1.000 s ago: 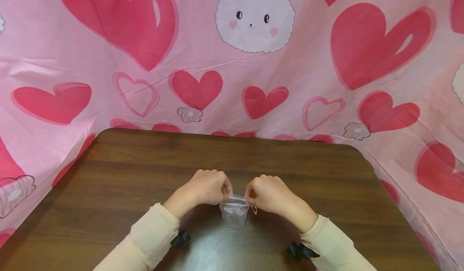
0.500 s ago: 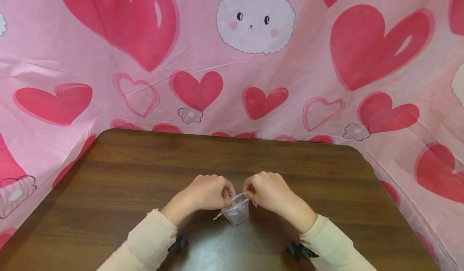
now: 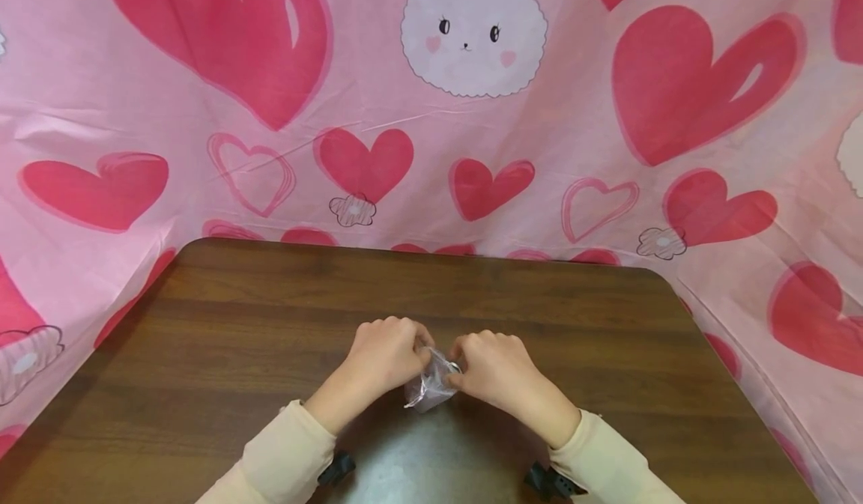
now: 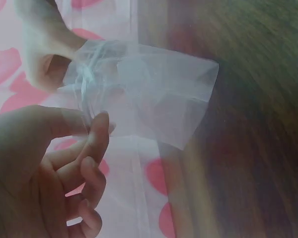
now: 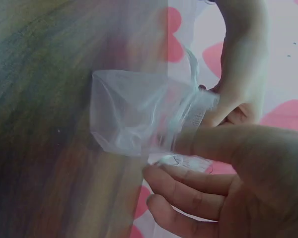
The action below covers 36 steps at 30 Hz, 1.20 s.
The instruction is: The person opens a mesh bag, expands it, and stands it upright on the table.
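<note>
A small see-through drawstring bag (image 3: 431, 393) hangs between both hands, low in the middle of the head view. My left hand (image 3: 387, 354) pinches one side of its mouth between thumb and forefinger, and its other fingers curl loosely in the left wrist view. Across from it my right hand (image 3: 497, 369) grips the other side, with the thumb (image 5: 206, 144) over the gathered edge in the right wrist view. A pale drawstring (image 4: 87, 82) runs round the neck. The bag's body (image 5: 121, 111) points away from the fingers, and nothing shows inside it.
A dark brown wooden table (image 3: 323, 294) lies under the hands. Behind it and at the sides hangs a pink cloth (image 3: 377, 107) printed with red hearts and a white rabbit. Black straps (image 3: 335, 468) sit at the wrists, by cream sleeves (image 3: 286, 451).
The bag's mouth went from stretched flat between the hands to tilted and bunched. The bag now leans to the left. Both hands shifted their hold along its rim.
</note>
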Each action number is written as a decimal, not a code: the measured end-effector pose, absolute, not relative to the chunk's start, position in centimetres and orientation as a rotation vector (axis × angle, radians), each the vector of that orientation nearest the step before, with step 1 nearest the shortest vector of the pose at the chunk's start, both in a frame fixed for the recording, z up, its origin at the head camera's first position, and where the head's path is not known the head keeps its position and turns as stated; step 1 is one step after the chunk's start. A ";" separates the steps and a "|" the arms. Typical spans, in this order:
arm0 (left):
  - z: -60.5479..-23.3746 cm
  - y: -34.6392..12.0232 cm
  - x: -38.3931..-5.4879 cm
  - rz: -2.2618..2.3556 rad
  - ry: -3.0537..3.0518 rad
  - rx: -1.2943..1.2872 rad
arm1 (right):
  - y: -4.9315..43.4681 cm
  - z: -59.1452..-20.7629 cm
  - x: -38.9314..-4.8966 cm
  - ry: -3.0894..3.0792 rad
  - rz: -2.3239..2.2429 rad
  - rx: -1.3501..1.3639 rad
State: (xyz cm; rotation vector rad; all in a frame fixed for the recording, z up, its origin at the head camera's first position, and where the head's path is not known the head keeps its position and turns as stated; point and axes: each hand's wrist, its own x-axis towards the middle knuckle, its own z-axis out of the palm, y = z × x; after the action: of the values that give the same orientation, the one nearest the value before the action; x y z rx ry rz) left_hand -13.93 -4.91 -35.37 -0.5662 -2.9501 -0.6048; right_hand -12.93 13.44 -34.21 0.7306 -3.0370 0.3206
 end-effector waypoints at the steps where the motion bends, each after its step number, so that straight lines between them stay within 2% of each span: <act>1: -35.4 -5.1 -14.0 -0.600 -2.946 -0.556 | 13.5 -34.2 -12.9 -3.041 0.318 0.717; 16: -36.0 -6.3 -13.9 -0.635 -2.973 -0.504 | 13.9 -34.2 -13.1 -2.989 0.358 0.616; 36: -36.2 -5.3 -14.0 -0.777 -2.914 -0.453 | 13.9 -34.9 -13.4 -2.800 0.479 0.546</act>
State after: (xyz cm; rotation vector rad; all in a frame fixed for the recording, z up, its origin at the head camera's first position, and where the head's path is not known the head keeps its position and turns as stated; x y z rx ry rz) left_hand -13.96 -5.27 -36.17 -0.4530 -2.9143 -0.7772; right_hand -13.39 13.93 -34.90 0.5463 -2.8003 0.4789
